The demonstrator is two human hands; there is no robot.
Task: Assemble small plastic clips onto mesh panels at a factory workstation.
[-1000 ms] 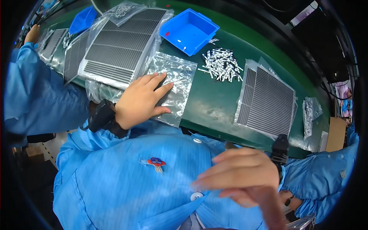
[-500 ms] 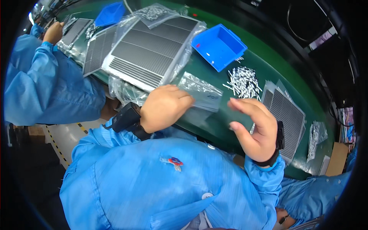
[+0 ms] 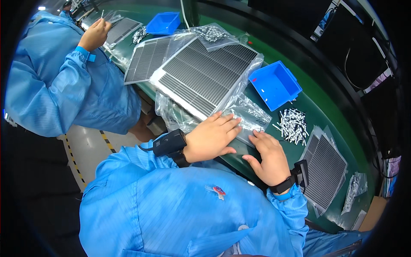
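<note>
A clear plastic zip bag (image 3: 252, 113) with dark handwriting lies flat on the green table in front of me. My left hand (image 3: 212, 138) rests palm down with its fingers spread over the bag's near left part. My right hand (image 3: 270, 159) lies on the bag's near right edge, fingers stretched and thumb apart. Neither hand grips anything. Just beyond the right hand is a loose pile of small black-and-white parts (image 3: 293, 126). Behind the bag stands a blue plastic bin (image 3: 280, 88) with a few tiny bits inside.
Stacked dark slatted sheets (image 3: 207, 70) in clear plastic lie at left, with a bag of small parts (image 3: 212, 33) on top. More slatted sheets (image 3: 323, 169) and a small filled bag (image 3: 354, 190) lie at right. A co-worker's hand (image 3: 95, 35) holds a thin white piece at far left.
Both hands have come down flat onto the plastic bag; the right one was raised with curved fingers before, and the left was more bent. The whole view has shifted.
</note>
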